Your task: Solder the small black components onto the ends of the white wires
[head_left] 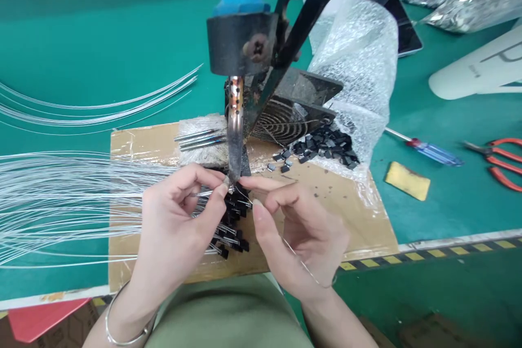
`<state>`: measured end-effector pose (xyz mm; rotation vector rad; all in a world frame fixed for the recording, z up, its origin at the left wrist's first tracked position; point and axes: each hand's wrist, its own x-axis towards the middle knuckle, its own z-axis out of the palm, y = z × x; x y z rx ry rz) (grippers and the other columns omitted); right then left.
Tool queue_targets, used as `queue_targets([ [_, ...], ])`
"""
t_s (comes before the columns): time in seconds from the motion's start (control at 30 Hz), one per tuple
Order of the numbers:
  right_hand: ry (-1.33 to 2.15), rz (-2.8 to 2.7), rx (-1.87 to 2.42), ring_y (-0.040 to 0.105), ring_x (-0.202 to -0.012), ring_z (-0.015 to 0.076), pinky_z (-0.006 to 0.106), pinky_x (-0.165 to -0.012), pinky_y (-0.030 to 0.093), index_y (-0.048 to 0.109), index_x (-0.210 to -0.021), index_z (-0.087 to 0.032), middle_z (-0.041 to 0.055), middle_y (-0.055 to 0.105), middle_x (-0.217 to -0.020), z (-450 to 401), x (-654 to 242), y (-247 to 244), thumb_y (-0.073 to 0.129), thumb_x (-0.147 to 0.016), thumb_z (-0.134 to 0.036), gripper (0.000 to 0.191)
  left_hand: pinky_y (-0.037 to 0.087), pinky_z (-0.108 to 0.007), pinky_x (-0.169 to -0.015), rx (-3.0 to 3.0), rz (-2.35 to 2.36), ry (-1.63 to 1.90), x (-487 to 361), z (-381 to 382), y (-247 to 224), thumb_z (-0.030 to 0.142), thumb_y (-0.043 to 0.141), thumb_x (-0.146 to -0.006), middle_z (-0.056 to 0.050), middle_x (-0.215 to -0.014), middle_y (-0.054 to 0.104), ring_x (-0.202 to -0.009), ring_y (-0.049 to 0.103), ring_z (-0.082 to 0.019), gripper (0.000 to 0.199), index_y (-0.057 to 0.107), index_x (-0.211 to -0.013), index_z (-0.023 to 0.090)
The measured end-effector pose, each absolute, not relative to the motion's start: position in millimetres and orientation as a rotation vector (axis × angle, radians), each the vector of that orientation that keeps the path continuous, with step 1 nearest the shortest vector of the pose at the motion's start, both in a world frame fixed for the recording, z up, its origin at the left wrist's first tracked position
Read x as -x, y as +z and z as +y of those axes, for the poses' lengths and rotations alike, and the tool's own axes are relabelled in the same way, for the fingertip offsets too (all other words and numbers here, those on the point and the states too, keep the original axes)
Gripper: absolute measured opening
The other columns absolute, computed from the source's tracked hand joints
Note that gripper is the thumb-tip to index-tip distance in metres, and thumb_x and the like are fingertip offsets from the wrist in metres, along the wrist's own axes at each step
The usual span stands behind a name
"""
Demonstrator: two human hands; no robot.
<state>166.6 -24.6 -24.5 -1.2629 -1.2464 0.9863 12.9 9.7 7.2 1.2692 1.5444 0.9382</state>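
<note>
A soldering iron (235,130) with a blue handle is mounted on a black stand, its tip pointing down between my hands. My left hand (181,228) pinches a thin wire end just beside the tip; the small part at the fingertips is mostly hidden. Between thumb and fingers, my right hand (304,234) grips a strand of solder wire (300,263), its upper end reaching up to the tip. Under my hands lie many white wires (69,190) running in from the left, several ending in black connectors (232,236).
A cardboard sheet (359,228) covers the work spot. Behind the iron stands a black fan (281,119). Loose black connectors (326,144) lie by bubble wrap (362,65). To the right are a screwdriver (434,151), yellow sponge (408,180), red-handled pliers (503,160) and a white cup (477,62).
</note>
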Motion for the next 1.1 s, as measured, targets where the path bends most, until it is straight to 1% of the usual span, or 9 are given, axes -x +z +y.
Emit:
queue_targets([
  [0.27, 0.969, -1.249, 1.250, 0.078, -0.116, 0.0217, 0.031, -0.096, 0.060, 0.060, -0.084, -0.024, 0.0001, 0.083, -0.119, -27.4, -168.3, -24.0, 0.070, -0.090, -0.003, 0.024, 0.031, -0.023, -0.048, -1.310, 1.553, 0.928, -12.6, 8.4, 5.6, 0.015, 0.075, -0.086, 0.003, -0.078, 0.075, -0.054, 0.048, -0.007, 0.011, 0.073, -0.077, 0.021],
  [0.37, 0.956, -1.244, 1.229, 0.078, -0.117, 0.0211, 0.029, -0.094, 0.060, 0.062, -0.086, -0.024, -0.0001, 0.082, -0.120, -27.6, -167.7, -26.2, 0.070, -0.090, -0.003, 0.023, 0.030, -0.023, -0.048, -1.310, 1.547, 0.930, -12.1, 7.8, 6.1, 0.015, 0.075, -0.086, 0.004, -0.077, 0.074, -0.053, 0.043, -0.007, 0.012, 0.073, -0.076, 0.021],
  [0.5, 0.947, -1.232, 1.211, 0.079, -0.115, 0.0207, 0.028, -0.090, 0.060, 0.064, -0.087, -0.024, 0.0004, 0.083, -0.118, -26.4, -166.5, -29.2, 0.071, -0.090, -0.003, 0.022, 0.033, -0.021, -0.048, -1.308, 1.536, 0.946, -12.1, 8.0, 7.9, 0.013, 0.075, -0.085, 0.004, -0.077, 0.075, -0.055, 0.046, -0.007, 0.012, 0.073, -0.076, 0.021],
  [0.67, 0.944, -1.231, 1.213, 0.079, -0.114, 0.0221, 0.029, -0.086, 0.060, 0.064, -0.086, -0.024, 0.0015, 0.082, -0.119, -26.2, -166.1, -29.0, 0.072, -0.090, -0.004, 0.022, 0.037, -0.019, -0.050, -1.298, 1.537, 0.957, -13.2, 9.1, 7.8, 0.012, 0.074, -0.085, 0.004, -0.076, 0.074, -0.058, 0.053, -0.007, 0.012, 0.074, -0.077, 0.020],
  [0.83, 0.940, -1.245, 1.209, 0.080, -0.113, 0.0206, 0.029, -0.090, 0.059, 0.064, -0.087, -0.024, 0.0006, 0.082, -0.117, -26.2, -166.0, -28.4, 0.071, -0.090, -0.004, 0.022, 0.035, -0.021, -0.049, -1.300, 1.550, 0.949, -13.6, 9.9, 7.2, 0.013, 0.075, -0.084, 0.004, -0.075, 0.075, -0.055, 0.049, -0.007, 0.012, 0.074, -0.076, 0.021],
  [1.0, 0.923, -1.251, 1.210, 0.080, -0.113, 0.0216, 0.029, -0.085, 0.060, 0.063, -0.086, -0.024, 0.0017, 0.083, -0.117, -26.5, -165.6, -27.5, 0.070, -0.090, -0.003, 0.022, 0.035, -0.022, -0.050, -1.295, 1.550, 0.950, -14.0, 9.9, 8.4, 0.013, 0.075, -0.085, 0.004, -0.076, 0.075, -0.056, 0.050, -0.008, 0.012, 0.074, -0.076, 0.021],
  [1.1, 0.919, -1.258, 1.203, 0.080, -0.113, 0.0221, 0.029, -0.087, 0.061, 0.063, -0.088, -0.024, 0.0025, 0.083, -0.115, -26.5, -166.1, -27.8, 0.070, -0.091, -0.003, 0.022, 0.035, -0.022, -0.050, -1.290, 1.549, 0.955, -14.1, 9.3, 9.4, 0.013, 0.075, -0.085, 0.004, -0.076, 0.075, -0.055, 0.049, -0.008, 0.012, 0.074, -0.076, 0.022],
])
